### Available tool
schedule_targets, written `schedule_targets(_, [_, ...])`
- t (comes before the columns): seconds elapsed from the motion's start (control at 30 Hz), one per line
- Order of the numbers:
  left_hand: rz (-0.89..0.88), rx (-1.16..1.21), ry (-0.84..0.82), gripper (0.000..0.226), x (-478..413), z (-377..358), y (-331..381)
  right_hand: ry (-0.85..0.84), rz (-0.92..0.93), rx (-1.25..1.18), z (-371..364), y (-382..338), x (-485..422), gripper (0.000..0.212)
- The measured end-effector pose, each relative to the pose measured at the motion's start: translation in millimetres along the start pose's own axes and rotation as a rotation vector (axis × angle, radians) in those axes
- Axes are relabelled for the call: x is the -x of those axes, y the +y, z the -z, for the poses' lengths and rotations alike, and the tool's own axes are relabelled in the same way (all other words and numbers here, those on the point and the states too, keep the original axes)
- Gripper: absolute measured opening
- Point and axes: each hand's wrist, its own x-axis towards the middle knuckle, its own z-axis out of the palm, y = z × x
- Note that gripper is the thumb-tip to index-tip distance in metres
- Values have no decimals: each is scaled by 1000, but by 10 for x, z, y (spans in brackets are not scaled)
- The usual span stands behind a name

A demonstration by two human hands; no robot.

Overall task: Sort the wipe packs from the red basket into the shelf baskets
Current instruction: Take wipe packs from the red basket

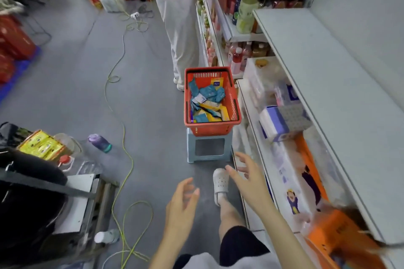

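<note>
A red basket (232, 102) stands on a pale blue stool (208, 147) in the aisle, against the white shelving (310, 76) on the right. Inside it lie several wipe packs (207, 102), teal and yellow, in a loose heap. My left hand (182, 200) hangs in the air below the stool, fingers spread and holding nothing. My right hand (247, 178) is a little higher and closer to the stool, also spread and holding nothing. Both hands are well short of the basket. No shelf baskets are plainly visible.
Another person (177, 17) in pale trousers stands just beyond the basket. A yellow-green cable (123, 137) snakes over the grey floor. Tissue packs (275, 124) and orange boxes (332, 231) fill the lower shelves. A purple bottle (99, 142) and dark bags lie at left. My sandalled foot (220, 183) is before the stool.
</note>
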Motion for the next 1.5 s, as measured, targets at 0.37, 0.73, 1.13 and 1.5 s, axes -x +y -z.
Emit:
schedule_targets(0.37, [227, -60, 75, 18, -2554, -401, 629, -93, -220, 66, 156, 18, -3175, 39])
schedule_targets(0.73, [359, -69, -6, 23, -4816, -1141, 347, -48, -576, 101, -744, 1065, -4992, 50])
schedule_targets(1.13, [857, 317, 39, 35, -6618, -2152, -516, 103, -683, 113, -1193, 1931, -5396, 61])
schedule_targets(1.5, [809, 386, 347, 38, -6846, -2522, -586, 24, -575, 411, -1395, 1970, -5343, 35])
